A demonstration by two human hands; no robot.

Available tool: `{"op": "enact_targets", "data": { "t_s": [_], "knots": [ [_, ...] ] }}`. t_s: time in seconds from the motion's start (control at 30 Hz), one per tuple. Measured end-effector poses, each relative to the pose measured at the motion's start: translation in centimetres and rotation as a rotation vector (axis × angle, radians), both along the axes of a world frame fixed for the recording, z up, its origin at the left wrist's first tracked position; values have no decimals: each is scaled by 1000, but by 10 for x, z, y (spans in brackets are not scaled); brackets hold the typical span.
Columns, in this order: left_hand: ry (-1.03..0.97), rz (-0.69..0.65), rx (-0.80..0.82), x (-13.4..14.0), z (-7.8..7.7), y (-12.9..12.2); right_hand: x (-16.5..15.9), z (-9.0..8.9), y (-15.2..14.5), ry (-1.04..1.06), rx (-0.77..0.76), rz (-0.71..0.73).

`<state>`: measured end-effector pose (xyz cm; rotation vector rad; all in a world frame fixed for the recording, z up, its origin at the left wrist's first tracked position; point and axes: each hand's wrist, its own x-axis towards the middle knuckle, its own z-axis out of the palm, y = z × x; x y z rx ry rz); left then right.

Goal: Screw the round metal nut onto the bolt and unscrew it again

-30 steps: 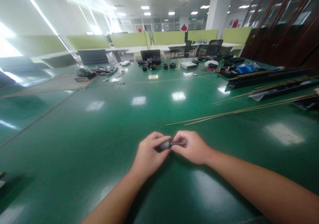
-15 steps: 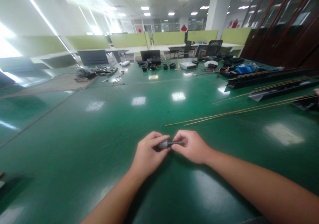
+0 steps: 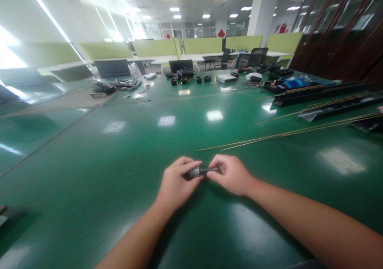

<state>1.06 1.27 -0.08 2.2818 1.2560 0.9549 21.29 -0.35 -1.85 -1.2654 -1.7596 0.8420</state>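
Observation:
My left hand [image 3: 178, 183] is closed around a short grey and black cylinder [image 3: 195, 172], its thumb and fingers on opposite sides. From the cylinder's right end a thin dark rod [image 3: 208, 169], shaped like a drill bit, extends toward my right hand [image 3: 231, 174]. The right thumb and fingertips pinch the rod's far end, which they partly hide. Both hands are low over the green tabletop [image 3: 134, 205], near the middle of the view. Whether the rod and cylinder are one piece, I cannot tell.
Thin brass-coloured rods [image 3: 254, 140] lie just beyond my right hand. Long black channels [image 3: 317, 95] rest at the right, by the blue items [image 3: 295, 81]. Small black boxes [image 3: 199, 79] and a white box [image 3: 226, 78] stand along the back. A person's fingertip [image 3: 381, 109] shows at the right edge.
My right fingers have shifted slightly on the rod, with a little more of its dark length visible. The left hand has moved slightly left with the cylinder.

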Motion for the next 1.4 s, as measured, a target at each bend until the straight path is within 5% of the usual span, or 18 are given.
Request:
{"op": "enact_targets", "data": {
  "t_s": [0.83, 0.97, 1.17, 1.4],
  "knots": [
    [-18, 50, -46, -7, 0, 5, -1, 0, 0, 22, -10, -55],
    [-63, 102, -47, -11, 1, 10, 1, 1, 2, 223, -99, -56],
    [-230, 426, -211, -25, -3, 28, 2, -1, 12, 637, -222, -13],
    [-652, 421, -348, -26, 14, 30, -2, 0, 15, 772, -305, 26]
  ]
}}
